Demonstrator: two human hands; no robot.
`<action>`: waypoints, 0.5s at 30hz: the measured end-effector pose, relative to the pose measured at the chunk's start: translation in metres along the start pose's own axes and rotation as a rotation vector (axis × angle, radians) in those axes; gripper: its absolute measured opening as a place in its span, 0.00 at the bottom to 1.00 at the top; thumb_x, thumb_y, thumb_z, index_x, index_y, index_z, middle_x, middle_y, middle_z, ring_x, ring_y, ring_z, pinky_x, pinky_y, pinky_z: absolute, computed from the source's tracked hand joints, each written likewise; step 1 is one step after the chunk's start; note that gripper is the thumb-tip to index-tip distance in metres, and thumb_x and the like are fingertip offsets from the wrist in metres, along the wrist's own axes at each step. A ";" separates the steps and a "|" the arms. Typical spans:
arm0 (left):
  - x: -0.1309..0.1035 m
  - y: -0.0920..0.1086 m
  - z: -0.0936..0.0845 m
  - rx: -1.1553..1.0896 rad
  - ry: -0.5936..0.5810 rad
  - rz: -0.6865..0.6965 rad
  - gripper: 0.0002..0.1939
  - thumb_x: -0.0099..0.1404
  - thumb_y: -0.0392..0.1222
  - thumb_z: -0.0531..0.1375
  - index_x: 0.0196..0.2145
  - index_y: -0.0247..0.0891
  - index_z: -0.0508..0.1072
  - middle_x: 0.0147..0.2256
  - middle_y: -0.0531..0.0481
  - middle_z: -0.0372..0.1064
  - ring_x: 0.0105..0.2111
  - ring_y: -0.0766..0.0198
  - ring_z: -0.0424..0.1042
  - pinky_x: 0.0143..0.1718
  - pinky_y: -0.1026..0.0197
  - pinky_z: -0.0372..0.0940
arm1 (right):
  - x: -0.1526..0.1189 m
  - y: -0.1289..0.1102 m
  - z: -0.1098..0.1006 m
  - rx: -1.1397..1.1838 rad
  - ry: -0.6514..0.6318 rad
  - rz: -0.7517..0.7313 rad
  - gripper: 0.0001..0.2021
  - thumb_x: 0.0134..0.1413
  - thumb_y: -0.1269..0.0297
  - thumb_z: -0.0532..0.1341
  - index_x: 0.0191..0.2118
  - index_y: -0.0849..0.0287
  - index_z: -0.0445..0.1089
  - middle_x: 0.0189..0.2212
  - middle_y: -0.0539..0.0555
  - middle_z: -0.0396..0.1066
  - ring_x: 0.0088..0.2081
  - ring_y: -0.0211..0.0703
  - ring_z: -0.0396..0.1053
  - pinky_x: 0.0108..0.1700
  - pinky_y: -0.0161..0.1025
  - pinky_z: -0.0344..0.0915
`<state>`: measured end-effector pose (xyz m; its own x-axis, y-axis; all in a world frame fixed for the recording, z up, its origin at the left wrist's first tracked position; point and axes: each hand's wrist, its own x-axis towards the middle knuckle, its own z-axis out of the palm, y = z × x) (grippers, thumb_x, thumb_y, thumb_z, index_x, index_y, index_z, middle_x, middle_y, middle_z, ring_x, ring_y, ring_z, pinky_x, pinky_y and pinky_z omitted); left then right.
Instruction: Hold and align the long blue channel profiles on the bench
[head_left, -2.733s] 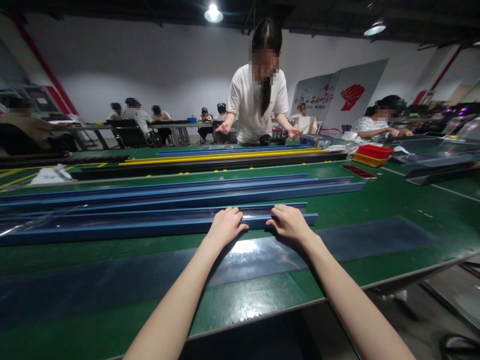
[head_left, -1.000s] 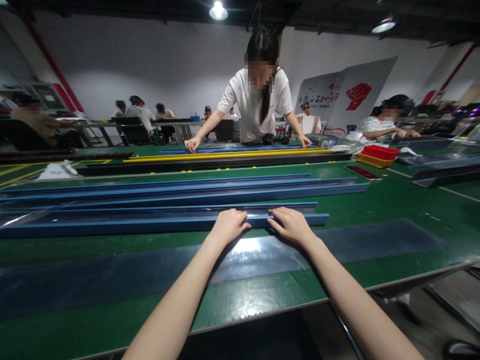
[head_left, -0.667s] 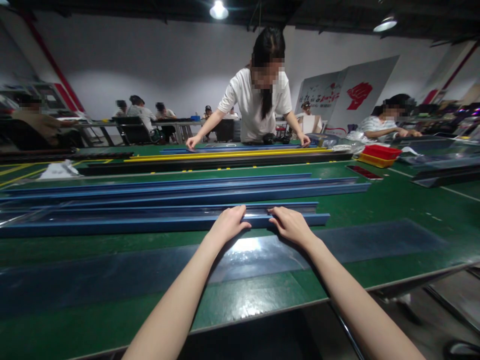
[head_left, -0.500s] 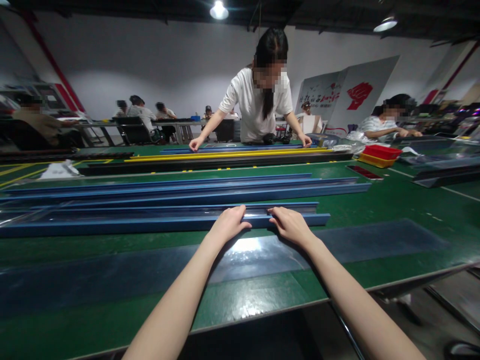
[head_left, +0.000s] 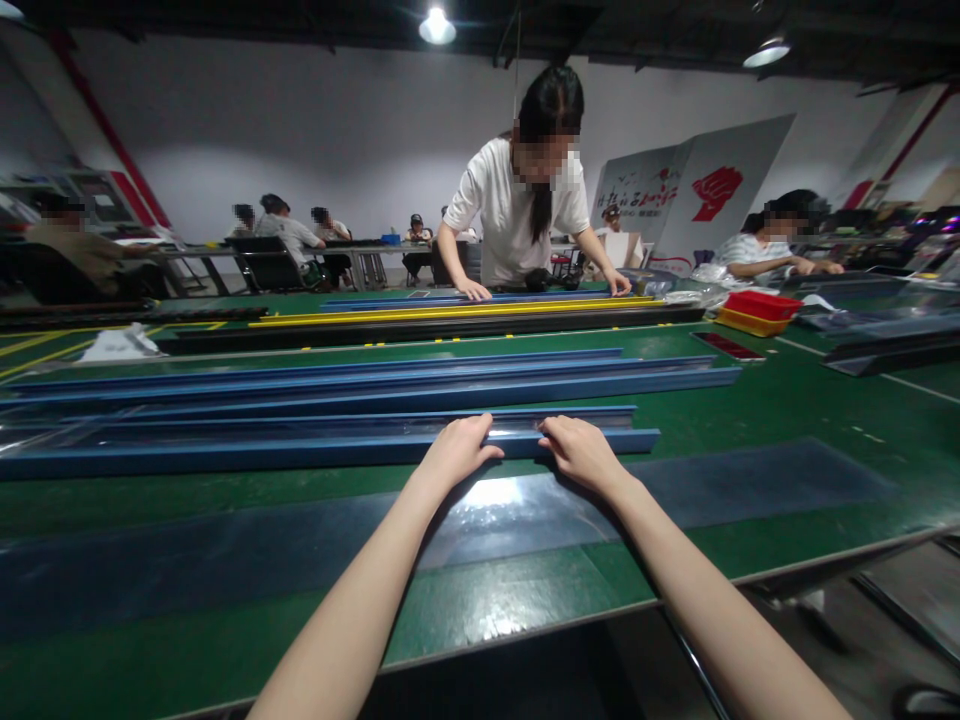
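A long blue channel strip (head_left: 300,448) with clear film inside lies across the green table (head_left: 810,410). My left hand (head_left: 463,450) grips its near edge, thumb on the front side and fingers over the inside. To the right, my right hand (head_left: 579,450) holds the same strip in a similar way, its thumb at the near wall. Fingertips of both hands are partly hidden. Between my forearms and beyond them, a flat clear film sheet (head_left: 510,510) lies nearer the table's front edge.
More blue strips (head_left: 420,385) lie behind. Farther back are a yellow strip (head_left: 450,311), a dark strip, a red tray (head_left: 761,305) and a phone (head_left: 727,346). A person (head_left: 517,210) leans over the far side, hands on a blue strip; others sit around.
The hand of the person opposite, on the left in view, has moved right along the far strip. My hands have barely moved on the blue strip.
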<state>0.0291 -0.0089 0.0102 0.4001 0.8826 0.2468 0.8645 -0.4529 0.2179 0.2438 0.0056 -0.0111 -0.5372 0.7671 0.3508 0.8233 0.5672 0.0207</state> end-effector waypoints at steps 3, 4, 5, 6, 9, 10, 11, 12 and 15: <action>0.000 -0.001 0.001 -0.005 0.002 0.003 0.12 0.56 0.47 0.60 0.30 0.38 0.63 0.31 0.49 0.69 0.32 0.59 0.69 0.30 0.63 0.59 | 0.000 0.000 0.000 -0.002 0.003 0.000 0.09 0.58 0.64 0.49 0.35 0.60 0.65 0.32 0.55 0.69 0.34 0.41 0.64 0.36 0.35 0.54; 0.000 -0.001 0.002 -0.006 0.003 0.002 0.12 0.56 0.47 0.60 0.30 0.38 0.63 0.31 0.49 0.69 0.32 0.59 0.69 0.31 0.63 0.59 | 0.000 -0.001 -0.001 0.002 0.008 0.001 0.09 0.58 0.64 0.50 0.35 0.60 0.64 0.32 0.55 0.69 0.34 0.41 0.64 0.36 0.35 0.53; 0.000 -0.001 0.002 -0.006 0.005 -0.001 0.12 0.56 0.47 0.60 0.30 0.38 0.63 0.31 0.49 0.69 0.32 0.59 0.69 0.31 0.63 0.59 | 0.000 -0.001 -0.001 0.006 0.014 0.004 0.09 0.58 0.63 0.49 0.34 0.60 0.64 0.32 0.55 0.69 0.34 0.41 0.64 0.36 0.34 0.53; 0.000 -0.001 0.002 -0.004 0.007 -0.002 0.12 0.56 0.47 0.60 0.30 0.38 0.63 0.31 0.49 0.69 0.32 0.59 0.69 0.31 0.63 0.59 | -0.001 -0.001 -0.001 0.011 0.020 0.006 0.09 0.58 0.63 0.49 0.34 0.60 0.64 0.31 0.55 0.68 0.34 0.41 0.64 0.36 0.34 0.53; 0.000 0.000 0.002 0.003 0.012 0.001 0.12 0.55 0.47 0.61 0.30 0.39 0.63 0.31 0.49 0.69 0.33 0.59 0.69 0.31 0.63 0.59 | -0.002 0.000 -0.001 0.012 0.052 0.004 0.11 0.59 0.60 0.48 0.32 0.59 0.63 0.30 0.54 0.68 0.33 0.40 0.63 0.35 0.34 0.53; 0.000 0.000 0.002 0.005 0.013 0.005 0.11 0.55 0.47 0.61 0.30 0.39 0.63 0.31 0.49 0.69 0.33 0.59 0.69 0.31 0.63 0.59 | -0.002 0.001 -0.001 0.011 0.067 0.000 0.12 0.59 0.59 0.48 0.32 0.59 0.63 0.30 0.54 0.67 0.33 0.41 0.63 0.35 0.34 0.53; 0.000 0.000 0.002 0.007 0.015 0.009 0.11 0.56 0.47 0.60 0.30 0.39 0.63 0.31 0.49 0.69 0.33 0.59 0.69 0.31 0.63 0.59 | -0.003 0.002 -0.001 0.008 0.086 -0.004 0.12 0.59 0.58 0.48 0.31 0.58 0.63 0.29 0.54 0.67 0.33 0.41 0.62 0.35 0.34 0.53; 0.000 0.000 0.002 0.008 0.015 0.012 0.11 0.56 0.47 0.60 0.30 0.39 0.63 0.31 0.49 0.69 0.33 0.59 0.69 0.31 0.64 0.59 | -0.003 0.003 0.000 0.002 0.106 -0.004 0.12 0.58 0.57 0.48 0.31 0.58 0.63 0.29 0.54 0.67 0.33 0.41 0.62 0.35 0.35 0.53; 0.000 0.000 0.002 0.010 0.010 0.018 0.11 0.56 0.47 0.60 0.31 0.39 0.64 0.32 0.50 0.69 0.33 0.60 0.69 0.32 0.64 0.59 | -0.004 0.006 0.000 -0.024 0.156 0.017 0.15 0.57 0.53 0.49 0.30 0.58 0.62 0.29 0.54 0.66 0.33 0.42 0.62 0.35 0.35 0.54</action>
<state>0.0291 -0.0088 0.0082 0.4125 0.8731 0.2601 0.8603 -0.4672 0.2040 0.2506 0.0057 -0.0125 -0.4895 0.7197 0.4924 0.8373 0.5457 0.0349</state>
